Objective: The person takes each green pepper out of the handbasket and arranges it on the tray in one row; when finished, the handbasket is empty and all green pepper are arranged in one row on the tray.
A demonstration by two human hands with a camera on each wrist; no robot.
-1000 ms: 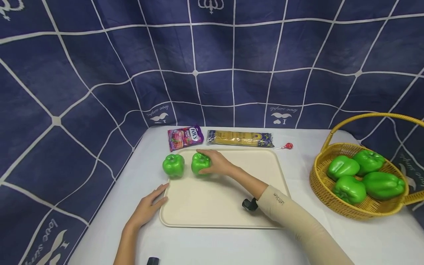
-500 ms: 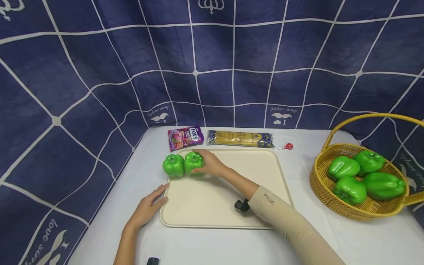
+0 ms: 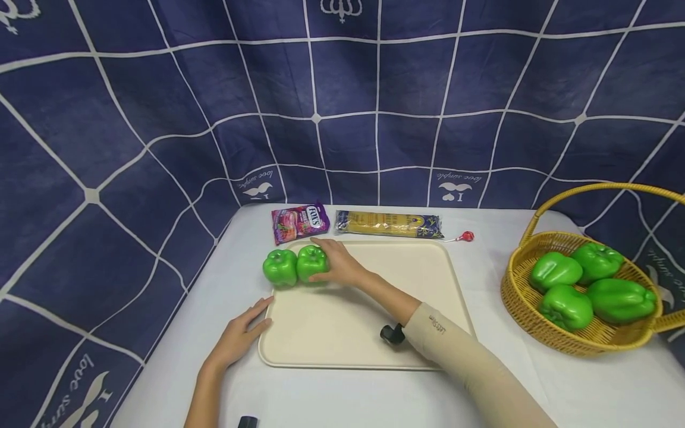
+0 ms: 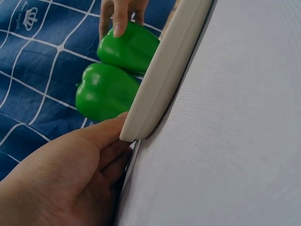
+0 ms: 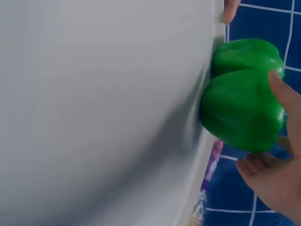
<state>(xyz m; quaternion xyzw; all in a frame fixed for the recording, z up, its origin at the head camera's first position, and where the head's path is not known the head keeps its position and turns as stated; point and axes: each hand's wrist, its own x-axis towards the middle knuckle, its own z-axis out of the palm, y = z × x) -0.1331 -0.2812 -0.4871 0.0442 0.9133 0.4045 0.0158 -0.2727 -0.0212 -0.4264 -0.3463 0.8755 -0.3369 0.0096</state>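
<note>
Dark blue cloth with white grid lines (image 3: 342,89) hangs behind and to the left of a white-covered desk (image 3: 321,395). On it lies a cream tray (image 3: 348,324), and the person's right arm, in a beige sleeve (image 3: 465,359) that leaves wrist and hand bare, slants from the lower right over this tray toward its far left corner. There the right hand (image 3: 341,263) holds a green pepper, the held pepper (image 3: 309,264), from its right: the thumb lies on the near side, the fingers curl round the far side, and the palm faces left. Standing upright, it touches a second pepper (image 3: 280,267) just left of it at the corner. Bent inward from a forearm that enters at the bottom, the left hand (image 3: 238,337) lies low beside the tray's left rim, its fingers extended toward the upper right and its thumb spread apart from them; the left wrist view shows a fingertip against the rim. Beyond the tray lie a purple candy bag (image 3: 299,223), a pasta packet (image 3: 387,224) and a red lollipop (image 3: 467,236). Well to the right, a wicker basket (image 3: 521,315) holds four more green peppers (image 3: 566,307).
</note>
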